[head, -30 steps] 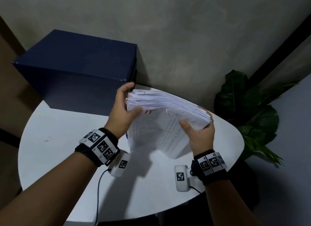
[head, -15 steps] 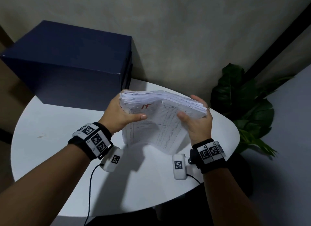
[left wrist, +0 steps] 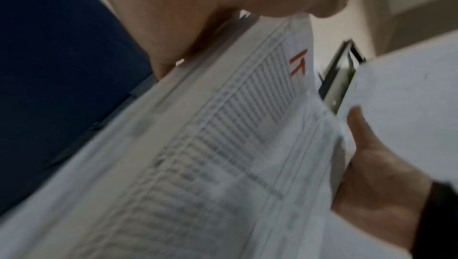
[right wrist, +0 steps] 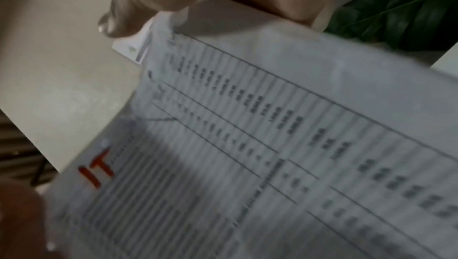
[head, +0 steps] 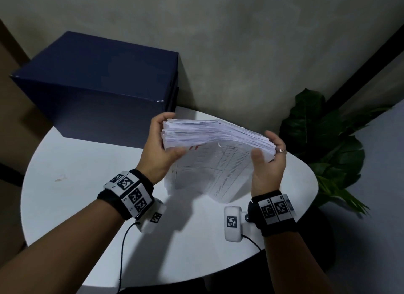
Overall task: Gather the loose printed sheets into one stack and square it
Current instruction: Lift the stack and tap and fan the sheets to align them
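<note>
The stack (head: 215, 133) stands on edge, its lower edge at the table (head: 72, 162) or just above it, upper edges ragged; its long axis runs left to right between the 2 hands; the left hand (head: 156, 153) clasps one end, the right hand (head: 267, 162) the other, thumbs on the near printed face; both equally near. The table is round and white; a blue box (head: 98, 83) sits behind, a plant (head: 323, 136) to the right.

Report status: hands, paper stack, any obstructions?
Left hand and right hand grip the stack at opposite ends, upright on the table. Top edges uneven. Blue box behind, clear.
</note>
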Available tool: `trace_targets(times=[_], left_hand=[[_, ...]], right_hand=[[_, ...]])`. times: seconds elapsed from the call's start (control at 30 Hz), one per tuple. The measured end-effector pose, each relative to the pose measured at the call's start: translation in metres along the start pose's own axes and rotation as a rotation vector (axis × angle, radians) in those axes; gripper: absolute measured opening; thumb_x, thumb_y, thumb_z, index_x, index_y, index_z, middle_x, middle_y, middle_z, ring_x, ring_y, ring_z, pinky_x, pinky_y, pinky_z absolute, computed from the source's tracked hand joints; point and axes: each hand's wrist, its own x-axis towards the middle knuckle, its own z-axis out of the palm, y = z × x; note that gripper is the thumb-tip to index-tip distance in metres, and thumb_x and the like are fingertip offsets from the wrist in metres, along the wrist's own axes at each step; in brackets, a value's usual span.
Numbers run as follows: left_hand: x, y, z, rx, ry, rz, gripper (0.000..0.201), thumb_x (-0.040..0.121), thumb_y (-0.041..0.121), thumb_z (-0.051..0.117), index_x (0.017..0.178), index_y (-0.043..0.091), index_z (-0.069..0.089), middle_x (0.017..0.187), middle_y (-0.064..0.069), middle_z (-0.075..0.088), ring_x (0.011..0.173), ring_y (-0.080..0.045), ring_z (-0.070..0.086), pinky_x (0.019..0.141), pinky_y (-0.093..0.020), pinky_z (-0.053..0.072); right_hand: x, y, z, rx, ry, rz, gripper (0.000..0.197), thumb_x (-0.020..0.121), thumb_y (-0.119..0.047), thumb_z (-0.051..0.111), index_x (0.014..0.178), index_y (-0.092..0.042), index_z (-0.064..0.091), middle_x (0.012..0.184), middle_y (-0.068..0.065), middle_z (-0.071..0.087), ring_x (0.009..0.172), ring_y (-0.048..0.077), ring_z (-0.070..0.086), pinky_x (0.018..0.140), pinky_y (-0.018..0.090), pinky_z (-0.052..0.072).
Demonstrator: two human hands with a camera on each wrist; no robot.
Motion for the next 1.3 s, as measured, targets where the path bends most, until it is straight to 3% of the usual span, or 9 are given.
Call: trace_targets(times=[0.23,0.43,0.6,0.77,0.87,0.97,1.07,1.13,1.3], left_hand=[[0.008,-0.015,-0.009,0.197,-0.009,-0.054,0.061,0.061,-0.002,0.090,0.109,-0.003,0.053,0.089,0.015,0.067,0.085,0.004,0.067,0.076,-0.012,0.052],[0.013,-0.015,-0.012,0.209,-0.036,-0.055,0.058,0.057,0.016,0.090,0.102,-0.003,0.058,0.083,0.018,0.069,0.080,0.000,0.068,0.074,-0.016,0.054],[0.016,-0.017,-0.012,0.218,-0.048,-0.052,0.053,0.058,0.008,0.091,0.099,-0.003,0.060,0.081,0.018,0.069,0.078,0.002,0.067,0.072,-0.012,0.051],[0.018,-0.016,-0.012,0.221,-0.053,-0.066,0.050,0.057,0.011,0.091,0.094,-0.001,0.060,0.078,0.012,0.071,0.076,-0.003,0.069,0.071,-0.015,0.052],[0.020,-0.019,-0.013,0.221,-0.047,-0.089,0.042,0.058,0.008,0.090,0.089,0.006,0.062,0.075,0.014,0.071,0.072,0.000,0.067,0.067,-0.013,0.051],[0.020,-0.022,-0.013,0.221,-0.032,-0.107,0.031,0.064,0.002,0.088,0.085,0.006,0.066,0.073,0.015,0.070,0.070,0.002,0.066,0.066,-0.012,0.050],[0.021,-0.019,-0.012,0.181,-0.039,-0.129,0.020,0.068,0.009,0.084,0.083,0.008,0.070,0.074,0.015,0.070,0.074,0.000,0.068,0.068,-0.013,0.052],[0.024,-0.014,-0.010,0.157,-0.031,-0.132,0.024,0.067,0.018,0.083,0.088,0.010,0.072,0.079,0.013,0.073,0.079,-0.003,0.070,0.072,-0.017,0.054],[0.041,0.010,0.001,0.119,0.155,-0.083,0.036,0.067,0.017,0.087,0.099,0.008,0.072,0.092,0.000,0.076,0.089,-0.013,0.074,0.082,-0.034,0.061]], right_hand=[[-0.001,0.002,-0.001,-0.042,-0.064,0.034,0.072,0.054,-0.015,0.094,0.116,-0.020,0.057,0.108,-0.002,0.066,0.100,0.010,0.067,0.088,0.028,0.055],[-0.008,0.000,0.001,-0.002,-0.042,0.015,0.089,0.052,-0.051,0.090,0.128,-0.026,0.052,0.133,0.002,0.059,0.125,0.021,0.057,0.107,0.043,0.045],[-0.016,-0.001,0.004,0.041,-0.027,0.029,0.114,0.050,-0.058,0.087,0.144,-0.021,0.037,0.145,-0.012,0.046,0.138,0.011,0.043,0.114,0.033,0.038],[-0.016,0.000,0.004,0.059,-0.037,0.072,0.119,0.049,-0.059,0.088,0.147,-0.021,0.031,0.146,-0.012,0.044,0.138,0.005,0.041,0.111,0.026,0.037],[-0.016,0.005,0.004,0.092,-0.094,0.076,0.122,0.050,-0.052,0.091,0.149,-0.015,0.029,0.145,-0.004,0.049,0.138,0.017,0.043,0.115,0.037,0.035],[-0.011,0.020,0.003,0.043,-0.048,0.128,0.122,0.043,-0.051,0.093,0.144,-0.036,0.026,0.150,-0.015,0.038,0.144,0.010,0.033,0.121,0.042,0.023],[0.007,0.038,0.002,-0.084,-0.112,0.207,0.131,0.047,-0.024,0.098,0.150,-0.038,0.018,0.147,-0.008,0.046,0.138,0.012,0.042,0.117,0.047,0.031],[0.026,0.043,-0.001,-0.173,-0.102,0.216,0.119,0.050,-0.007,0.095,0.149,-0.023,0.030,0.135,-0.006,0.057,0.129,0.012,0.052,0.112,0.041,0.040],[0.052,0.010,0.011,-0.223,-0.116,0.285,0.033,0.064,0.001,0.087,0.093,-0.004,0.072,0.084,0.000,0.076,0.078,0.013,0.073,0.080,0.040,0.059]])
